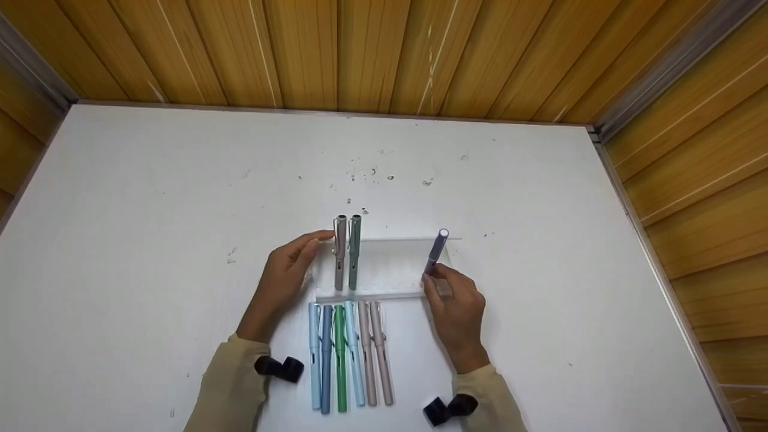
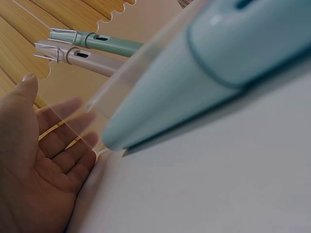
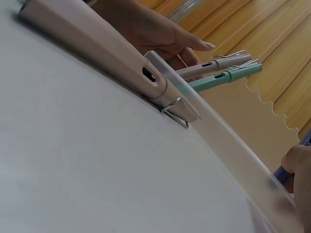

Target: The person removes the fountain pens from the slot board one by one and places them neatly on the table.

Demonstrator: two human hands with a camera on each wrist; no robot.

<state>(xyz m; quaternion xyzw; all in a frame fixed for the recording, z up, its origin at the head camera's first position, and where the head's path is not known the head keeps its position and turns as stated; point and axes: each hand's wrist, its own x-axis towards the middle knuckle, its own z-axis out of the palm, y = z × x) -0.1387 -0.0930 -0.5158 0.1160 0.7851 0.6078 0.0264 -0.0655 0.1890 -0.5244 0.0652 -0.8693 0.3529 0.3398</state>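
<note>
A clear plastic pen stand (image 1: 393,264) with a scalloped back edge sits mid-table. A taupe pen (image 1: 340,255) and a dark green pen (image 1: 354,255) lean in its left part, caps up. My left hand (image 1: 281,282) is at the stand's left end, fingers loosely extended; in the left wrist view the clear end wall overlaps them. Over the stand's right end, my right hand (image 1: 461,306) pinches a purple pen (image 1: 438,246) near its lower end, cap upward and tilted right. The right wrist view shows only part of that purple pen (image 3: 281,174).
Before the stand lies a row of pens: a light blue pen (image 1: 314,360), a slate blue pen (image 1: 326,366), a green pen (image 1: 341,363), another light blue pen (image 1: 355,360) and two taupe pens (image 1: 369,360). Wooden panels (image 1: 372,54) rise behind the white table (image 1: 180,192).
</note>
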